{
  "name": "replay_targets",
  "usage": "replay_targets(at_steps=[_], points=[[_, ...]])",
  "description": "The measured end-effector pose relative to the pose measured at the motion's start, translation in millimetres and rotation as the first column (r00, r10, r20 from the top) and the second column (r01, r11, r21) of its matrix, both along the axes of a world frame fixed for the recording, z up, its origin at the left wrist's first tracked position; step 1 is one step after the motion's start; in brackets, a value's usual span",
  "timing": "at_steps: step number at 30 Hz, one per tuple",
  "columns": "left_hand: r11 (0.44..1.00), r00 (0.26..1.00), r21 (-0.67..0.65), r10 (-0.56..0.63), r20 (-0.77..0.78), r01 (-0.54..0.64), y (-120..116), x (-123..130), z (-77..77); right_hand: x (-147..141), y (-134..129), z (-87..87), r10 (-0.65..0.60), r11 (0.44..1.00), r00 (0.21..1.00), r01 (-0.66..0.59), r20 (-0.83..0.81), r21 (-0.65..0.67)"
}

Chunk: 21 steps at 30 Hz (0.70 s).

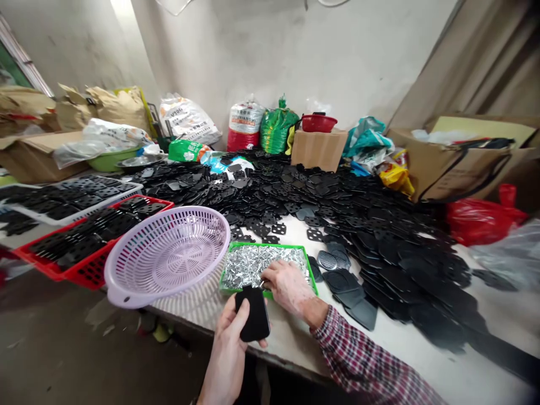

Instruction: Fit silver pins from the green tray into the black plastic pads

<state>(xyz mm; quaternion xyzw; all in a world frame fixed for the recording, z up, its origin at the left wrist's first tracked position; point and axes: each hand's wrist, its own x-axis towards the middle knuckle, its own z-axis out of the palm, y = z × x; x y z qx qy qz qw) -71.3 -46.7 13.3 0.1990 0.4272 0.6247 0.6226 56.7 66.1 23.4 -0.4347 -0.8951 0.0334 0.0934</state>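
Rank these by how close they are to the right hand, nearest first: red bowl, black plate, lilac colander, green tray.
1. Green tray: the right hand is at it, fingers among the small silvery pieces.
2. Black plate: just left, in the left hand.
3. Lilac colander: farther left.
4. Red bowl: at the back, on a cardboard box.

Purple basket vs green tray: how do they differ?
Shape: the purple basket is round; the green tray is rectangular.
Size: the basket looks wider than the tray.
Contents: the basket is empty; the tray holds small silvery metal-looking pieces.
Pose: the basket juts past the table's edge; the tray sits on the tabletop.
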Motion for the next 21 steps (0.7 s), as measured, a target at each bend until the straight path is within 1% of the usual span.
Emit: replay_targets(at_steps=[4, 6, 7, 9, 10, 11, 12, 13, 15, 16, 17, 19, 20, 21], points=[[1.0, 1.0, 0.03, -0.005, -0.028, 0.006, -1, -1, 4.1, 1, 1, -5.0, -0.004, 1.0, 0.998, 0.004, -0.066, 0.005], [0.999, 0.999, 0.033, -0.012, -0.031, 0.014, -2, -3, 5.3, 4, 2, -8.0, -0.019, 1.0, 0.981, 0.018, -0.192, -0.007], [0.999, 0.999, 0.036, -0.016, -0.029, 0.017, -3, -3, 5.6, 6, 4, -8.8, -0.031, 0.999, 0.96, 0.025, -0.278, -0.024], [0.999, 1.0, 0.032, -0.027, 0.0, 0.027, -2, -4, 5.7, 11, 6, -7.6, -0.057, 0.996, 0.885, 0.02, -0.462, -0.085], [0.999, 0.999, 0.016, -0.035, 0.031, 0.035, -2, -4, 5.5, 13, 6, -5.6, -0.07, 0.991, 0.83, -0.007, -0.553, -0.136], [0.999, 0.997, -0.011, -0.044, 0.071, 0.045, -1, -4, 5.4, 14, 5, -2.8, -0.092, 0.978, 0.757, -0.052, -0.646, -0.2], [0.997, 0.992, -0.043, -0.051, 0.114, 0.056, 0, -3, 5.2, 16, 4, 0.6, -0.125, 0.956, 0.672, -0.117, -0.73, -0.271], [0.995, 0.987, -0.075, -0.055, 0.154, 0.067, 2, -2, 5.2, 17, 2, 4.3, -0.17, 0.921, 0.581, -0.194, -0.796, -0.338], [0.99, 0.978, -0.105, -0.068, 0.199, 0.09, 4, 0, 5.4, 20, -5, 11.2, -0.284, 0.829, 0.419, -0.344, -0.862, -0.44], [0.99, 0.976, -0.096, -0.084, 0.202, 0.105, 5, 2, 5.8, 21, -10, 14.2, -0.338, 0.783, 0.366, -0.403, -0.867, -0.475], [0.989, 0.976, -0.076, -0.108, 0.191, 0.125, 5, 3, 6.4, 22, -14, 16.7, -0.383, 0.738, 0.328, -0.453, -0.863, -0.5], [0.986, 0.977, -0.021, -0.16, 0.139, 0.165, 7, 6, 8.3, 24, -22, 20.5, -0.447, 0.658, 0.285, -0.538, -0.848, -0.527], [0.984, 0.979, 0.004, -0.175, 0.105, 0.176, 7, 7, 9.5, 25, -25, 22.0, -0.462, 0.632, 0.276, -0.564, -0.843, -0.531], [0.983, 0.981, 0.024, -0.182, 0.072, 0.18, 7, 8, 10.9, 25, -28, 23.3, -0.468, 0.622, 0.27, -0.576, -0.842, -0.53]])
